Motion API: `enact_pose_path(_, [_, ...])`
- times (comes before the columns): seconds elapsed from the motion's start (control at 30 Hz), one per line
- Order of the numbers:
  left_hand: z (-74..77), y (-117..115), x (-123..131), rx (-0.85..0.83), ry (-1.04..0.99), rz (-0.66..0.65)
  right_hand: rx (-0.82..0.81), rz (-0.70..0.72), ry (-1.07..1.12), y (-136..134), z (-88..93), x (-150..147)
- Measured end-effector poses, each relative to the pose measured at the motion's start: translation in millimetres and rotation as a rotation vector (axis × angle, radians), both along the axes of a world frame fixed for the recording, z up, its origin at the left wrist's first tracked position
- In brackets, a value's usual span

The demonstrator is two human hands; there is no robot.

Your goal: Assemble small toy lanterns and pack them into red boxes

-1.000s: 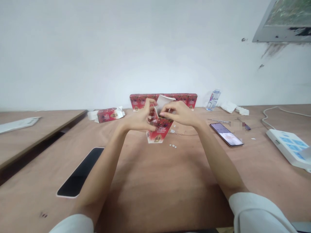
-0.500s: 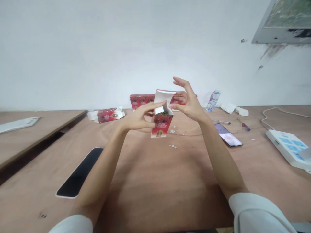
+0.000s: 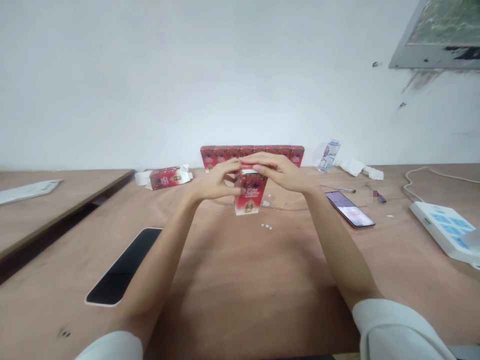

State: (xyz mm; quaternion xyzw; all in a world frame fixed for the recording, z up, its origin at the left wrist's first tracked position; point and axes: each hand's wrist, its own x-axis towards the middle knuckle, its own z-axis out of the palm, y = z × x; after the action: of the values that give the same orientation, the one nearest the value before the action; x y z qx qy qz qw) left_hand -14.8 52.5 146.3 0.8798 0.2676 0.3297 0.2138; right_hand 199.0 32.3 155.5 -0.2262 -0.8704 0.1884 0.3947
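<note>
A red printed carton [image 3: 250,192] with a white lower edge stands upright in front of me, at the middle of the view. My left hand [image 3: 215,182] grips it from the left, thumb on the front face and fingers at the back edge. Across its top lies my right hand [image 3: 279,170], fingers together over the folded lid and the thumb at the front flap, where a white strip shows. The carton's inside is hidden. Behind both hands stands a row of matching red cartons [image 3: 296,155] against the wall.
An opened red carton [image 3: 165,178] lies at the left. Phones [image 3: 125,267] [image 3: 350,209] rest on both sides. Small white round pieces [image 3: 267,226] lie before the carton. A bottle [image 3: 329,156], crumpled tissue [image 3: 352,167] and a power strip [image 3: 446,230] are at the right.
The raised white-lined lid has been folded down over the carton's top. My right hand has come down and left from beside the lid onto it. My left hand keeps its hold.
</note>
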Motion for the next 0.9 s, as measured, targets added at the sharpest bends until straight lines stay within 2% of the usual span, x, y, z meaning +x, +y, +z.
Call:
enact_pose_path(0.1, [1.2,-4,2,-0.015,-0.022,-0.032,0.019,-0.043,0.109,2,-1.5,-1])
enact_pose_path(0.23, [3.8,-12,5,-0.042,-0.188,0.012,0.043,-0.067,0.2,0,0.3,1])
enact_pose_path(0.33, [4.5,-13,6,-0.042,-0.272,0.019,0.038,-0.061,0.157,-5,3.2,1])
enact_pose_path(0.5, [1.0,-4,3,-0.003,-0.378,-0.069,0.057,-0.112,-0.02,-11,3.1,-6])
enact_pose_path(0.6, [-3.4,3,4,0.026,-0.435,-0.061,0.088,-0.239,-0.054,-13,-5.6,-18])
enact_pose_path(0.77, [-17.1,14,12,0.021,-0.514,-0.018,0.095,-0.5,0.046,-2,-22.5,-39])
enact_pose_path(0.83, [-22.3,19,14,-0.011,-0.515,0.016,0.122,-0.586,0.07,11,-26.4,-31])
enact_pose_path(0.9, [-25.6,22,14,-0.058,-0.438,0.07,0.142,-0.715,0.094,30,-31.5,-7])
